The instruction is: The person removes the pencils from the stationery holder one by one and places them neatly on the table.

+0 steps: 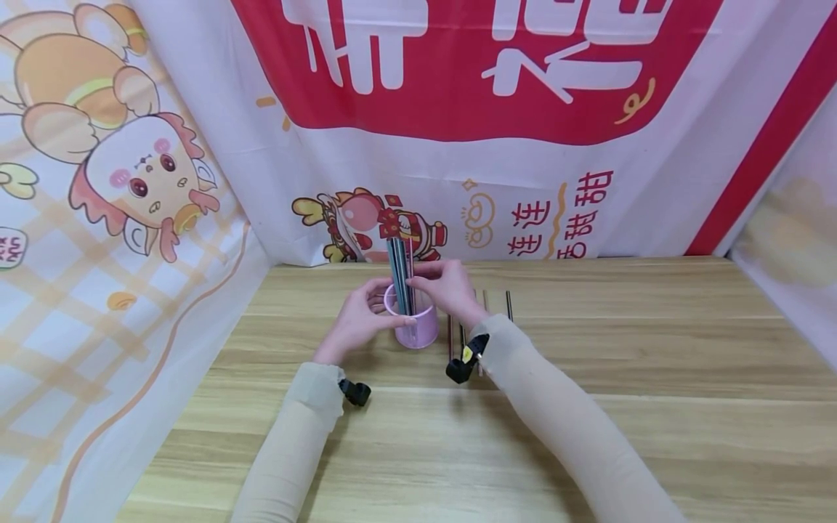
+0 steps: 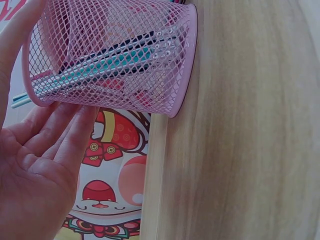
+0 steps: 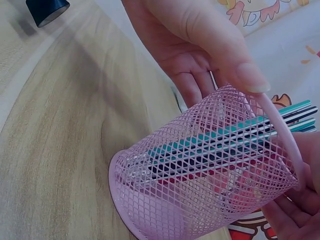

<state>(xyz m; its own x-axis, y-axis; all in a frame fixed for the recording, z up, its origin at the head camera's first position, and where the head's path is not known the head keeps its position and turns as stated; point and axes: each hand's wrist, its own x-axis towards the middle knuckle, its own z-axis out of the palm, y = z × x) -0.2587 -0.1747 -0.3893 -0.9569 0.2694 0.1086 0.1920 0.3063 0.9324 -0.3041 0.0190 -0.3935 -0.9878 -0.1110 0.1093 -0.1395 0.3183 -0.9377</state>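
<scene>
A pink mesh pen holder stands upright on the wooden table. Inside it lean several pencils in teal, white, black and dark red, their clear gem-like ends at the bottom. My left hand holds the pen holder, with the thumb on its rim and the fingers behind it. Over the opening, my right hand pinches a reddish pencil beside the teal and dark ones. In the right wrist view, part of the right hand shows by the rim.
Several thin pencils lie on the table right of the pen holder, partly hidden under the right wrist. One black pencil lies farther right. Printed cloth hangs behind the table's back edge, and another covers the left side.
</scene>
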